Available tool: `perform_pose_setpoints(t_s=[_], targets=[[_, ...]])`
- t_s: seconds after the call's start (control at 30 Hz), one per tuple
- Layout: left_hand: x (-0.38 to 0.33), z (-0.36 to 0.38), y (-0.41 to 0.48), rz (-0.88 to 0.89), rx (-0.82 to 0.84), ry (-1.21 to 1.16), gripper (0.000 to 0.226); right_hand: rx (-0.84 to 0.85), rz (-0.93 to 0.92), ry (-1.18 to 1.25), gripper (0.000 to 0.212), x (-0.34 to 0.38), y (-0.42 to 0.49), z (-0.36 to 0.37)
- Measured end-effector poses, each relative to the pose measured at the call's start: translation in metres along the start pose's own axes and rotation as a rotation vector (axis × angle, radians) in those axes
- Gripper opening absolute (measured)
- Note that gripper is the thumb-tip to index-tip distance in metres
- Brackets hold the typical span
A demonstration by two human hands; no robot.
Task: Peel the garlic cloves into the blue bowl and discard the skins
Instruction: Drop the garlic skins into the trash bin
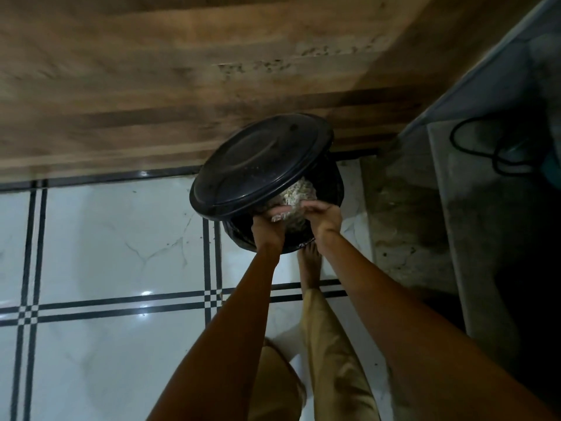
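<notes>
A black round bin (329, 189) stands on the floor with its black lid (261, 164) tilted up and open. Inside the bin lies a pale heap of garlic skins (299, 192). My left hand (268, 227) and my right hand (323, 215) are both over the bin's opening, close together. A few pale garlic skins (280, 216) show between the fingers of my left hand. My right hand's fingers are curled, and I cannot tell whether it holds anything. The blue bowl and the garlic cloves are out of view.
The bin sits against a brown wooden cabinet front (151, 86). White floor tiles with black lines (106, 253) spread to the left. A rough concrete ledge (403, 214) and a black cable (491, 147) are at the right. My foot (309, 265) is at the bin's base.
</notes>
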State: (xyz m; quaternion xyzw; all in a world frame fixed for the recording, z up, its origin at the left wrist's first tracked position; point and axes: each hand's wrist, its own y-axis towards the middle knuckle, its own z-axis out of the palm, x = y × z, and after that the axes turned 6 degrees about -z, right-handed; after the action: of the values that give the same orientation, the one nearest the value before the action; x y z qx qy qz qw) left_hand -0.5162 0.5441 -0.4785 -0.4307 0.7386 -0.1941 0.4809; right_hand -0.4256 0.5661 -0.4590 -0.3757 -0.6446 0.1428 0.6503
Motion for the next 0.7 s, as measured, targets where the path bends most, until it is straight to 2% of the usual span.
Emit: perform_pose_setpoints(t_s=[0.03,0.13,0.2,0.3,0.33,0.4,0.47,0.6,0.7], targets=[[0.001,0.002,0.002,0.010,0.010,0.007,0.030,-0.006,-0.015,0.047,0.047,0.000,-0.003,-0.001],[-0.001,0.003,-0.002,-0.019,-0.069,-0.077,0.026,-0.001,0.064,0.230,0.029,0.017,-0.019,-0.007],[-0.004,-0.001,-0.016,-0.020,-0.019,-0.084,0.023,-0.017,0.112,0.341,0.024,0.027,-0.029,-0.011],[0.001,-0.015,-0.054,0.152,0.217,-0.059,0.035,-0.021,0.149,0.368,0.037,0.038,-0.060,-0.024],[0.001,-0.024,-0.070,0.200,0.245,-0.060,0.040,-0.031,0.159,0.349,0.037,0.043,-0.076,-0.029],[-0.008,-0.045,-0.106,0.224,0.224,-0.109,0.036,-0.073,0.152,0.254,0.035,0.058,-0.113,-0.048],[-0.023,-0.068,-0.147,0.218,0.242,-0.209,0.029,-0.006,0.168,0.253,0.030,0.080,-0.158,-0.068],[-0.070,-0.114,-0.258,0.319,0.324,-0.198,0.025,-0.013,0.012,0.258,0.022,0.142,-0.274,-0.124],[-0.109,-0.122,-0.352,0.529,0.453,-0.070,0.022,-0.027,-0.304,0.231,0.015,0.172,-0.359,-0.182]])
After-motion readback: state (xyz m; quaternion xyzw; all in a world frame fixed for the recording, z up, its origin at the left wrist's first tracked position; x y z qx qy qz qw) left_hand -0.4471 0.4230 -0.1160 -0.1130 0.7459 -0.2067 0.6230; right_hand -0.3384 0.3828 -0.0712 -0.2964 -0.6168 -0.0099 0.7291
